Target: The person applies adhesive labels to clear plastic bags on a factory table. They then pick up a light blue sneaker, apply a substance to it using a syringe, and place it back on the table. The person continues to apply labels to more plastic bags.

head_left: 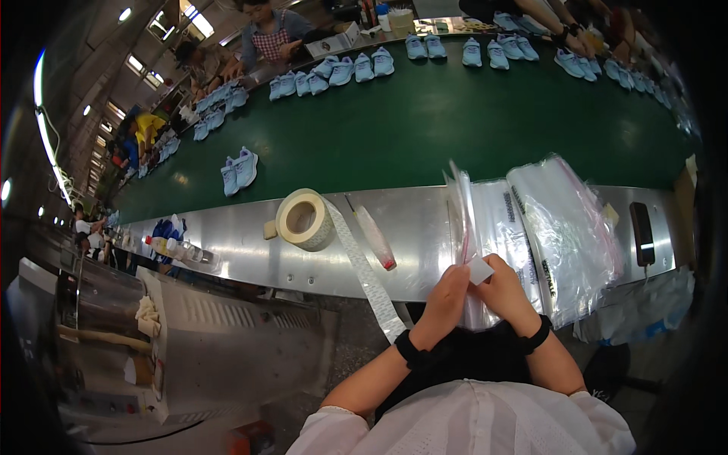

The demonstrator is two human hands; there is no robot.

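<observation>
My left hand [446,297] and my right hand [503,287] meet over the near edge of the metal ledge, fingers closed in a pinch. Between them is a small white label [479,270], held by both hands. Just beyond my fingers, a thin clear plastic bag [461,216] stands partly upright; its lower part is hidden by my hands. To the right lies a stack of clear plastic bags [561,227] with dark print. Left of my hands, a roll of labels [305,220] stands on the ledge, its strip [368,280] trailing down over the edge towards my left wrist.
A pen-like tool with a red end [375,239] lies on the metal ledge [413,208]. A black phone-like device [642,233] with a cable sits right. Across the green belt [394,121], pale blue shoes [341,72] line the far side, where people work; one pair [240,172] is nearer. Bottles [186,254] lie left.
</observation>
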